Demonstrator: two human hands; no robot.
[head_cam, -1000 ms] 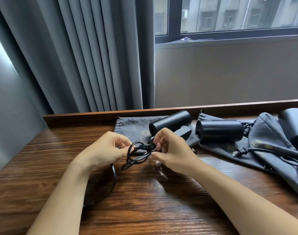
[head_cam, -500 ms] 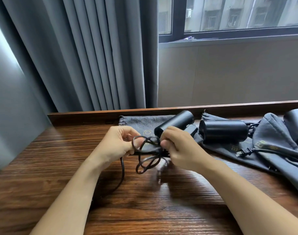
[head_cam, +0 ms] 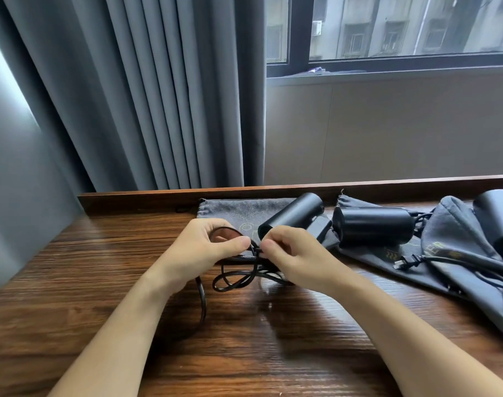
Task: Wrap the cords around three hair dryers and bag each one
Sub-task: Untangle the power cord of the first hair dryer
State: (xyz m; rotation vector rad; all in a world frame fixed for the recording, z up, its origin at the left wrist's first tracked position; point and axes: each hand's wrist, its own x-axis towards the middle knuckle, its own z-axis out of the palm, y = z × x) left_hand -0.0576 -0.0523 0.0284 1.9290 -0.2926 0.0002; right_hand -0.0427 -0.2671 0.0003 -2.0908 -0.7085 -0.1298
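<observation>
Three black hair dryers lie along the back of the wooden table [head_cam: 101, 282]. The nearest hair dryer [head_cam: 290, 216] rests on a flat grey bag [head_cam: 230, 210]. Its black cord [head_cam: 236, 279] hangs in loose loops between my hands. My left hand [head_cam: 204, 250] pinches the cord with thumb and fingers. My right hand [head_cam: 296, 259] grips the same cord just to the right, in front of the dryer. A second hair dryer [head_cam: 373, 226] lies on a second grey bag [head_cam: 367, 256]. The third hair dryer [head_cam: 499, 216] sits at the far right on a third grey bag [head_cam: 456, 233].
A plug with its cord [head_cam: 405, 262] trails across the bags at the right. A raised wooden ledge [head_cam: 273, 190] runs along the table's back edge. Grey curtains [head_cam: 158, 96] hang behind at the left, a window at the right.
Both hands have drawn closer together on the cord. The loops now hang lower between them, and a strand trails down toward the table under my left wrist.
</observation>
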